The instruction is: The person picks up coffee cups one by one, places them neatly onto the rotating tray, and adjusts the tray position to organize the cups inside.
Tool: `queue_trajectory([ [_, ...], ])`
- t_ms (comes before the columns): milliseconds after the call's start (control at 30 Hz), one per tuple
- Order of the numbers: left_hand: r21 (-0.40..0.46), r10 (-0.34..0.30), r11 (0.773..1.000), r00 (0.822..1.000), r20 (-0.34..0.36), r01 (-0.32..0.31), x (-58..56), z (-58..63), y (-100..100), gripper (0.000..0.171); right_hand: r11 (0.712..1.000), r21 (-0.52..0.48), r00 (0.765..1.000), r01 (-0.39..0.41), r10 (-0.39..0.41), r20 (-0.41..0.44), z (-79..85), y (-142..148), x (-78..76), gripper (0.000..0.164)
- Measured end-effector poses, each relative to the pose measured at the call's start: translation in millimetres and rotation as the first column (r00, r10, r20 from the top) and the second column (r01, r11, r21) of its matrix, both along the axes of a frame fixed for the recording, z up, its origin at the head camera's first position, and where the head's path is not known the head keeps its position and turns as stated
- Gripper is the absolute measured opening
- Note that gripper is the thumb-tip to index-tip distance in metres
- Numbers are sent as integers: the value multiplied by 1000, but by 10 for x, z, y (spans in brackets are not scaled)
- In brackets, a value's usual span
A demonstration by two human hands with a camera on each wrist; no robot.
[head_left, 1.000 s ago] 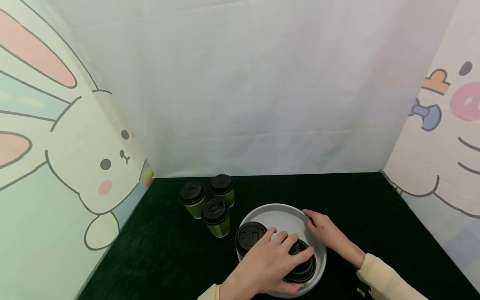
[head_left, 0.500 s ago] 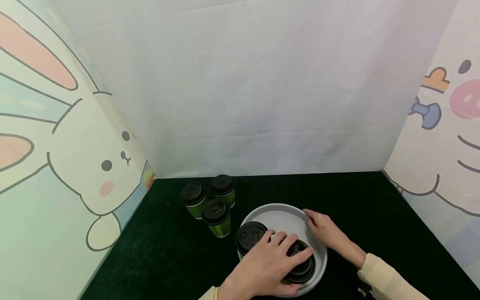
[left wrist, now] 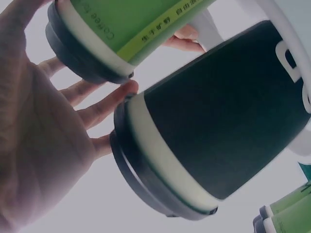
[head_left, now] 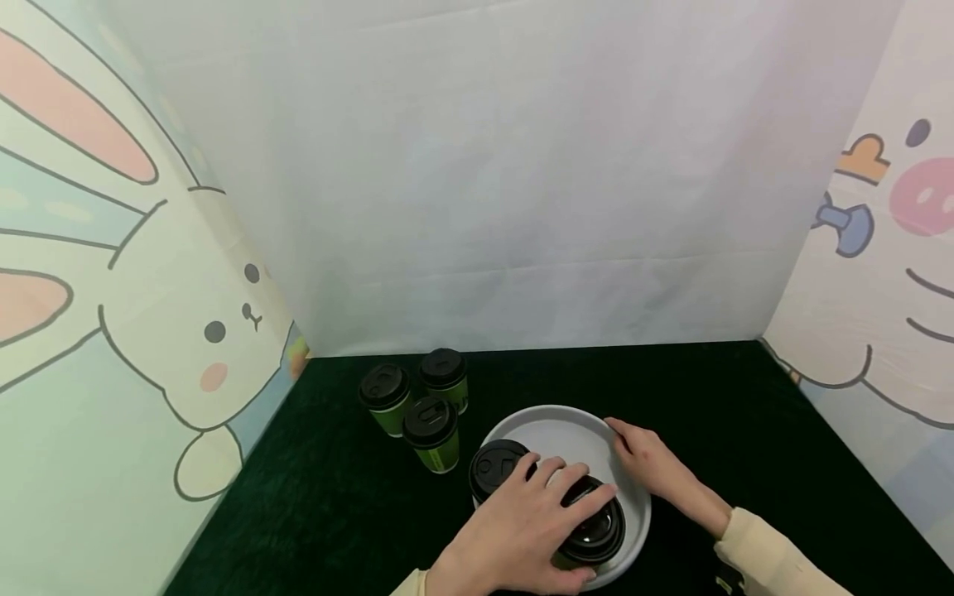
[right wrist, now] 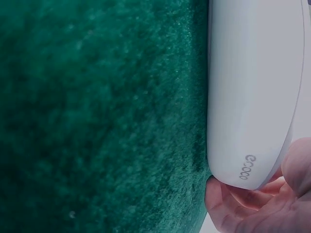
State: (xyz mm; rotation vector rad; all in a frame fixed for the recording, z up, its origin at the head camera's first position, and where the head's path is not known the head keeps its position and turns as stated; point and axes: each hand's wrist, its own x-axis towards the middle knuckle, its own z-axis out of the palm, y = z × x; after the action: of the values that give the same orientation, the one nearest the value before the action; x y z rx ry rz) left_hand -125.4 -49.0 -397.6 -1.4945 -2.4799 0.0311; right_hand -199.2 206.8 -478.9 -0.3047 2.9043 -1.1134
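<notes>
My left hand (head_left: 514, 526) reaches over a round pale grey tray (head_left: 551, 422). Its thumb and fingers span the black lid of a green paper coffee cup (head_left: 599, 530), seen in the left wrist view as a green cup with printed writing (left wrist: 141, 24). Beside it on the tray stands a dark coffee cup (left wrist: 214, 116), its black lid (head_left: 495, 468) partly behind that hand; a fingertip comes close to this cup. My right hand (head_left: 652, 459) grips the tray's right rim, fingers curled under the edge in the right wrist view, where the tray's side (right wrist: 252, 97) shows.
Three green coffee cups with black lids stand close together left of the tray: a left one (head_left: 387, 414), a back one (head_left: 455, 393) and a front one (head_left: 440, 451). Dark green cloth (head_left: 313, 513) covers the table, with a white backdrop (head_left: 537, 207) behind.
My left hand has shifted slightly left, and the lid under it has shifted a little and shows more of its top. My right hand stays at the tray's rim.
</notes>
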Motion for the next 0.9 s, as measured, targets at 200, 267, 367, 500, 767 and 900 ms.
queue_trajectory([
  [200,78,-40,996,999,9,39,-20,58,-80,72,1000,0,1000,16,-16,-10,-21,31,52,41],
  [267,99,-50,994,999,18,48,-48,102,-128,66,1000,4,1000,18,-18,-17,-24,47,84,41],
  [367,162,-30,987,997,73,18,-116,172,-238,55,1000,15,1000,10,-10,-16,-17,80,144,42],
  [500,326,20,943,987,158,-71,-251,221,-414,42,999,40,1000,-1,1,-8,1,126,233,43],
  [767,533,250,809,966,69,-248,-609,178,-811,35,978,206,984,38,-1,-179,-34,167,468,42],
  [900,562,372,763,928,24,-321,-799,91,-1054,31,949,302,957,89,2,-291,-42,142,581,40],
])
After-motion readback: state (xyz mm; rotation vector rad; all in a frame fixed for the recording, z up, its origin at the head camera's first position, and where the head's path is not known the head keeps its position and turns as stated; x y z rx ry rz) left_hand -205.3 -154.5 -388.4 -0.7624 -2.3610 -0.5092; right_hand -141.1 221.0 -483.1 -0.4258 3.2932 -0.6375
